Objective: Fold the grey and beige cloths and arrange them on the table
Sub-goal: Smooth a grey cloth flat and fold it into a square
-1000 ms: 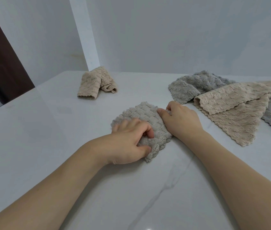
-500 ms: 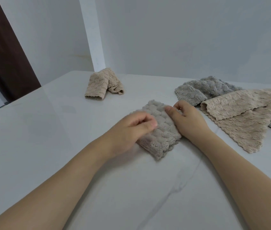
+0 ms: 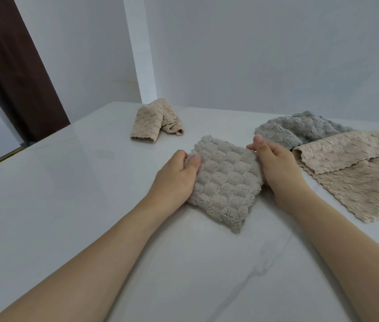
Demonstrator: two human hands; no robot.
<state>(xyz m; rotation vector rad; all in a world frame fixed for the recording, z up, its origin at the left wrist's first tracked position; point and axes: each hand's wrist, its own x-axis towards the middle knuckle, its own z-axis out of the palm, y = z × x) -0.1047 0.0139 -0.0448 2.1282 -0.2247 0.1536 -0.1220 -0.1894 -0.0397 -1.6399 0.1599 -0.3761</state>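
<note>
White marble-look table (image 3: 72,205) under plain grey walls, dark door panel at upper left of frame. Folded grey cloth (image 3: 224,180) at frame centre, flat on the table, held from both sides. Left hand (image 3: 175,178) on the cloth's left edge, thumb on top and fingers curled at the edge, gripping it. Right hand (image 3: 274,165) against the right edge, thumb raised, fingers tucked behind the fabric; apparently gripping the edge, contact partly hidden. Folded beige cloth (image 3: 157,120) upper centre-left, well apart, already set down. Unfolded pile at right of frame: crumpled grey cloth (image 3: 300,129) behind, spread beige cloth (image 3: 356,173) in front, partly doubled over itself. Handling judgement: plush, waffle-textured fabric, light, soft, no stiffness, not fragile; layers likely to spring open or slide on the glossy surface if released unevenly. Recommended hold: opposite side edges, pinching all layers together, or a flat palm on top to keep the fold. For the spread beige cloth: take two adjacent corners along the scalloped hem.
</note>
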